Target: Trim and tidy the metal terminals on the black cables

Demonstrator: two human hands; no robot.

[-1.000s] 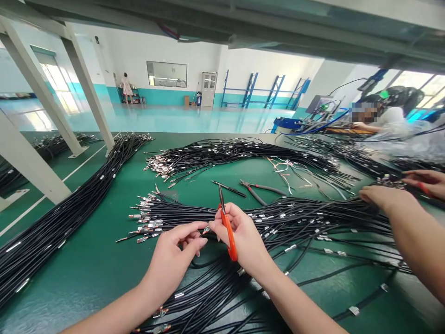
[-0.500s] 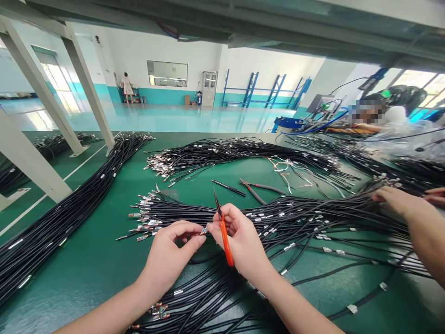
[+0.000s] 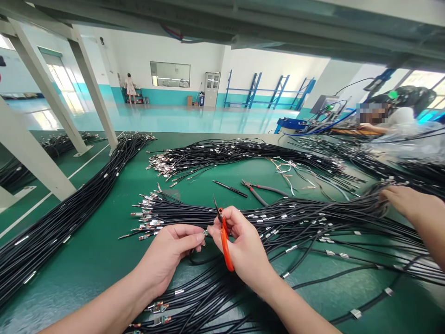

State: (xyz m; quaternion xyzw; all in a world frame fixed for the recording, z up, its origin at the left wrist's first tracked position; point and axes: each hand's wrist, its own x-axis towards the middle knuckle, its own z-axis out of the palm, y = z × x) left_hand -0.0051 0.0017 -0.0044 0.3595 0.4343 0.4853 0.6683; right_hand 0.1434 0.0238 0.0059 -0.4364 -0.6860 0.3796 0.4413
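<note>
My left hand (image 3: 170,255) is closed in a pinch on the metal terminal (image 3: 205,233) of a black cable. Thumb and fingertip of my right hand (image 3: 241,248) meet the terminal's other side. Orange-handled scissors (image 3: 226,250) rest in that same right hand, their dark pointed blades up and away from me. Just beyond both hands lies a bundle of black cables (image 3: 187,214), its terminal ends toward the left. Nearer to me, under my wrists, another cable bundle (image 3: 208,287) spreads out, with clear-housed connectors (image 3: 158,307) at its left end.
Cutting pliers (image 3: 259,189) and a black pen (image 3: 229,188) lie beyond the bundle. A second bundle (image 3: 243,150) stretches behind them, loose stripped wires (image 3: 290,174) beside it. A co-worker's hand (image 3: 399,197) touches cables at right. White posts (image 3: 48,162) stand at left.
My left fingers have curled in more around the cable end, and the terminal shows less. The scissors stay in my right hand. The co-worker's hand at right has shifted slightly; the view moved a little.
</note>
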